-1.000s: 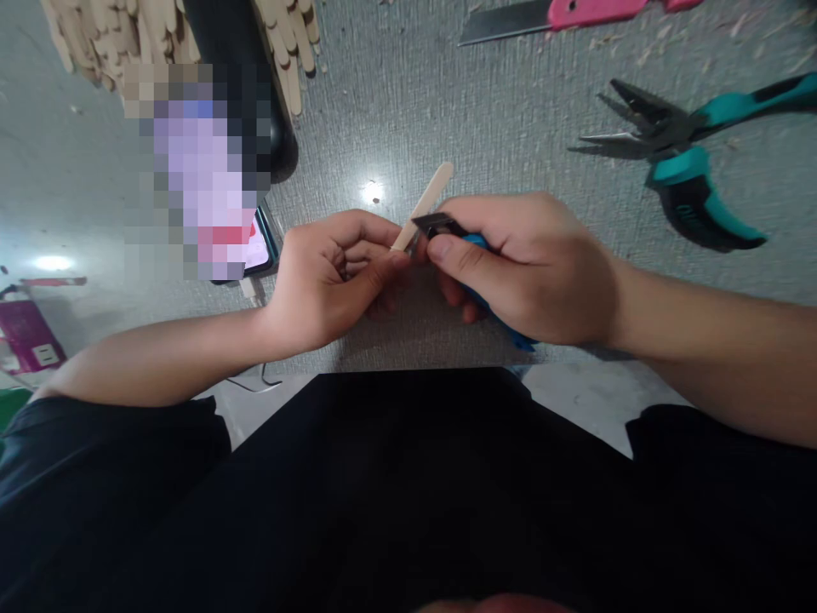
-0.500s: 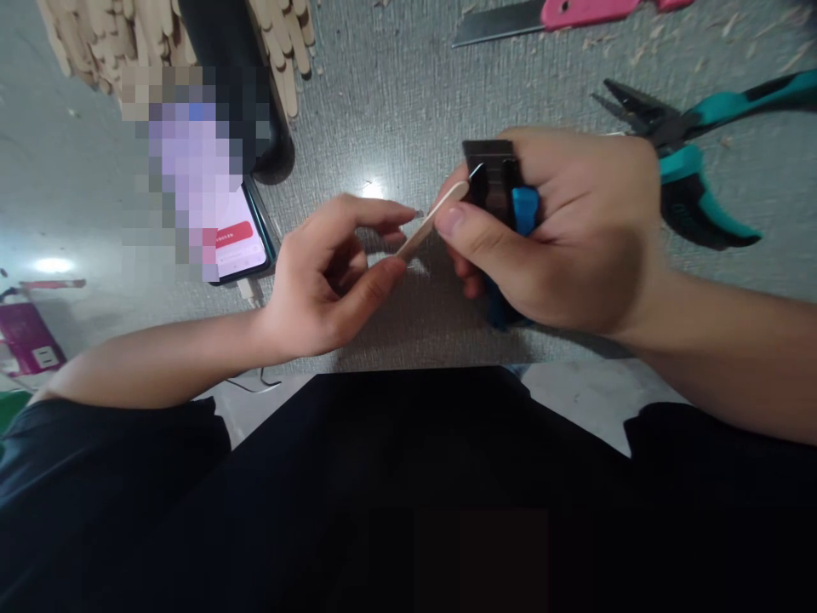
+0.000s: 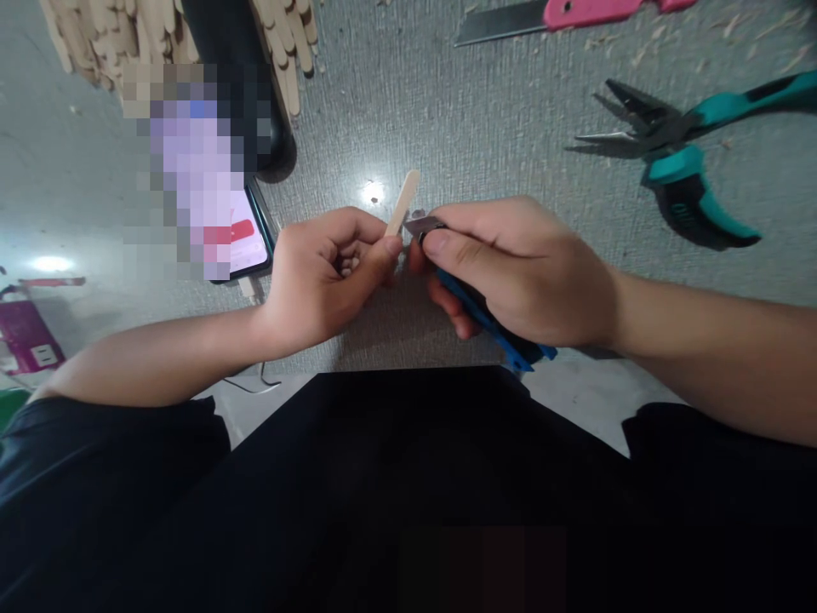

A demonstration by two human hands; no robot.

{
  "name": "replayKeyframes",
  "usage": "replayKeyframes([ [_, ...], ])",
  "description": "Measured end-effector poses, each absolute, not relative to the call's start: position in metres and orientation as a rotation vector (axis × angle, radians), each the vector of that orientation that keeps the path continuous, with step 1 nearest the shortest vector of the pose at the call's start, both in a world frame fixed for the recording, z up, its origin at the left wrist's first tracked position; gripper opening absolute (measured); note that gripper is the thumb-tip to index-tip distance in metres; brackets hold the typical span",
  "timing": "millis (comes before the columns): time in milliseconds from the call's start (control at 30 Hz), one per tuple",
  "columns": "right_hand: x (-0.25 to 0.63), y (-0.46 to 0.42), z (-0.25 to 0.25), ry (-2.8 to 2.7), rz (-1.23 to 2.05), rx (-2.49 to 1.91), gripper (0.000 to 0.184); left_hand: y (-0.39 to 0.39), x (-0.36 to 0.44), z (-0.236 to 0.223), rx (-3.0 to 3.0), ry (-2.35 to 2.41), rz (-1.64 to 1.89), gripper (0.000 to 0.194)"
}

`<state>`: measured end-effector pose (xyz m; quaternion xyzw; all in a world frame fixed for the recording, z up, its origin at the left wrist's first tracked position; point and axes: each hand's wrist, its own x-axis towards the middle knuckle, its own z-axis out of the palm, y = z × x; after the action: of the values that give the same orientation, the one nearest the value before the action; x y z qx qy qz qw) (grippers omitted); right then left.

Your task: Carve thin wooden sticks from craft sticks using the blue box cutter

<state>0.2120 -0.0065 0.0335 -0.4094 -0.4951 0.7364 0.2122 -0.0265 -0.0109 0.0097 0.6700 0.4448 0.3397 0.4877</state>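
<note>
A wooden craft stick (image 3: 403, 203) stands up at a slant from between the thumb and fingers of my left hand (image 3: 332, 281). My right hand (image 3: 517, 264) is wrapped round a blue and black utility knife (image 3: 476, 306), whose handle end sticks out below the palm. The knife's short metal blade (image 3: 423, 225) shows past my right thumb and lies close beside the stick. Whether blade and wood touch, I cannot tell. Most of the knife is hidden by my right hand.
Pliers with teal and black handles (image 3: 682, 200) lie at the right. A pink-handled saw (image 3: 593, 13) rests at the top, with wood shavings (image 3: 734, 25) nearby. Upper left are a pile of craft sticks (image 3: 115, 38), a black case (image 3: 236, 68) and a phone (image 3: 246, 234) on a cable.
My right hand has moved down and left with the knife, turning the blade toward the stick. The stick now points more upright, held by my left hand alone, near its lower part.
</note>
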Motion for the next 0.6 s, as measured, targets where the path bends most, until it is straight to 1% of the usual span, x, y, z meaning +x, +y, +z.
replayKeyframes([
  [267, 0.206, -0.004, 0.038, -1.318, 2.068, -1.247, 0.039, -0.011, -0.028, 0.007, 1.727, 1.059, 0.849, 0.029],
  [433, 0.205, -0.002, 0.039, -1.333, 2.070, -1.269, 0.035, -0.011, -0.026, 0.008, 1.795, 1.022, 0.897, 0.024],
  [600, 0.197, 0.000, 0.047, -1.293, 2.090, -1.425, 0.041, -0.013, -0.027, 0.007, 1.841, 1.096, 0.853, 0.025],
])
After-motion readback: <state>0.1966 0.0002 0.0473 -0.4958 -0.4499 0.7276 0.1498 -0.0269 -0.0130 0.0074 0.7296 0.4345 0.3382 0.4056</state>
